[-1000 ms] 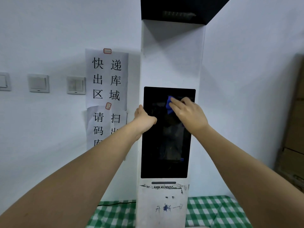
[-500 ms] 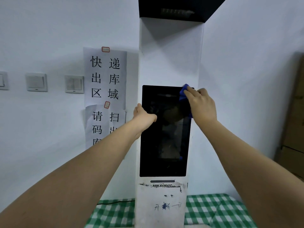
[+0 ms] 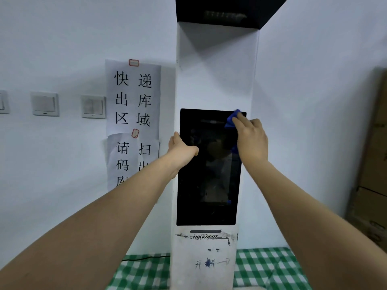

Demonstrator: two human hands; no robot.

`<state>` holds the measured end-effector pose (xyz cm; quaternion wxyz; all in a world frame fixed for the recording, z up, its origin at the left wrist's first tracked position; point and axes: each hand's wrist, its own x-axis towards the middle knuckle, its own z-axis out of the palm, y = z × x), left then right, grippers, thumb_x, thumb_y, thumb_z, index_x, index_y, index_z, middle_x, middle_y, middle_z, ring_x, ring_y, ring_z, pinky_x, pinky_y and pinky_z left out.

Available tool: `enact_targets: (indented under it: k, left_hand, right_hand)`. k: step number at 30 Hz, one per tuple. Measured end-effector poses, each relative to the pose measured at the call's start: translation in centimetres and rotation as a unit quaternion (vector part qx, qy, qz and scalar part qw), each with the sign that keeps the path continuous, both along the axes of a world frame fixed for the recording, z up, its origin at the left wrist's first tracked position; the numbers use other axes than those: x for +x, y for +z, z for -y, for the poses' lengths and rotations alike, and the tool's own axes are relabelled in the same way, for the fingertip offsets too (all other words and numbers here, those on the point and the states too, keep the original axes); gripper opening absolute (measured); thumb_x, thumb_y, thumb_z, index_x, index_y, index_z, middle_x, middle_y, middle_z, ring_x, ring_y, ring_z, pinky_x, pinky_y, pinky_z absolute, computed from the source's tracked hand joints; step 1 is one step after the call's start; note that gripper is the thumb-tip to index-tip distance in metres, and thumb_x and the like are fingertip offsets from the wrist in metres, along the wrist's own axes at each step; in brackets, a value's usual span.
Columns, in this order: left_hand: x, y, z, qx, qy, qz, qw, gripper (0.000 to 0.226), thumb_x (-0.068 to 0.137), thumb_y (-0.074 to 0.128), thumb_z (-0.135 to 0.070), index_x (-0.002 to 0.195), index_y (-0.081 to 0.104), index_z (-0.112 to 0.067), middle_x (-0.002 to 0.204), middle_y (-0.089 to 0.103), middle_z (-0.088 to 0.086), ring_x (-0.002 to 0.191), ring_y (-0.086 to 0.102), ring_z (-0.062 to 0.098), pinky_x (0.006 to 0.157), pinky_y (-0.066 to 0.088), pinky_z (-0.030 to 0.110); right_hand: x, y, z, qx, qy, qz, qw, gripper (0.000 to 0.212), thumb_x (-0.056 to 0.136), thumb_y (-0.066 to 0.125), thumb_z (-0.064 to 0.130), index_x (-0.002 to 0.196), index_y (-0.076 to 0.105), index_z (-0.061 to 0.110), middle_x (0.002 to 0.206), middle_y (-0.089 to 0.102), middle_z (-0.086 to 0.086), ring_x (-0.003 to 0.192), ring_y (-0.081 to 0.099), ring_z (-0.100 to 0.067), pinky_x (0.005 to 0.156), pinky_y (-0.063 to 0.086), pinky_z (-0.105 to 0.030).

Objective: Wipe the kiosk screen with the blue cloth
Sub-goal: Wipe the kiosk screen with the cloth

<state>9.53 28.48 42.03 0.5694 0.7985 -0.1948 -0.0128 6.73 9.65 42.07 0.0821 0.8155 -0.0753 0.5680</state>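
At kiosk screen (image 3: 207, 181) corner, cloth (image 3: 231, 121) seemingly unmoved.

2 hands (image 3: 182, 148) | 1 blue cloth (image 3: 231, 120) | 1 kiosk screen (image 3: 209, 185) | 3 switches (image 3: 45, 104) | 2 notices (image 3: 134, 97)

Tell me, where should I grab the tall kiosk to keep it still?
Probably its left edge, beside the screen, coming from the left, where the left hand grips it: the kiosk is a narrow upright column, so a hand wraps its side.
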Motion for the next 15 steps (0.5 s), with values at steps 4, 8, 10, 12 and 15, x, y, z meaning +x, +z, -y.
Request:
enact_targets:
  k: [4,8,10,12,15]
  left_hand:
    - [0.1,0.0,-0.1,0.001,0.002,0.002,1.0,0.085,0.09,0.05,-0.009,0.154,-0.005,-0.018,0.162,-0.002,-0.001,0.147,0.016,0.025,0.114,0.023,0.037]
    - [0.1,-0.1,-0.2,0.005,0.002,0.0,1.0,0.086,0.09,0.051,-0.01,0.154,-0.006,-0.019,0.162,-0.002,0.0,0.147,0.016,0.026,0.114,0.024,0.037]
    - [0.0,0.0,-0.2,0.008,-0.002,0.0,1.0,0.085,0.09,0.05,-0.009,0.154,-0.006,-0.019,0.162,-0.002,0.001,0.147,0.016,0.027,0.114,0.024,0.038]
    - [0.0,0.0,-0.2,0.01,-0.004,0.001,1.0,0.085,0.09,0.051,-0.009,0.154,-0.005,-0.018,0.162,-0.001,0.001,0.147,0.016,0.027,0.114,0.024,0.038]
    - [0.1,0.0,-0.3,0.006,-0.002,0.002,1.0,0.086,0.09,0.051,-0.009,0.154,-0.005,-0.019,0.162,-0.001,0.0,0.146,0.017,0.026,0.113,0.024,0.037]
  right_hand:
    - [-0.1,-0.7,0.2,-0.124,-0.002,-0.045,0.991,0.065,0.042,0.077,-0.021,0.102,0.069,0.002,0.117,0.067,-0.009,0.072,0.06,-0.033,0.042,0.045,-0.028]
    - [-1.3,0.9,1.9,-0.146,-0.026,-0.069,0.986,0.068,0.035,0.076,-0.021,0.098,0.068,0.0,0.113,0.068,-0.008,0.069,0.059,-0.034,0.041,0.045,-0.028]
    - [-1.2,1.1,2.1,-0.066,-0.014,-0.04,0.997,0.071,0.034,0.075,-0.024,0.101,0.067,-0.001,0.112,0.068,-0.008,0.072,0.057,-0.036,0.043,0.041,-0.027]
    - [-0.8,0.5,1.4,-0.003,0.003,-0.005,1.0,0.07,0.042,0.074,-0.024,0.107,0.066,-0.001,0.115,0.067,-0.007,0.076,0.056,-0.036,0.046,0.038,-0.028]
    - [-0.1,-1.0,0.4,-0.024,0.017,-0.021,0.999,0.07,0.044,0.074,-0.024,0.108,0.066,0.001,0.116,0.066,-0.008,0.076,0.057,-0.035,0.044,0.044,-0.029]
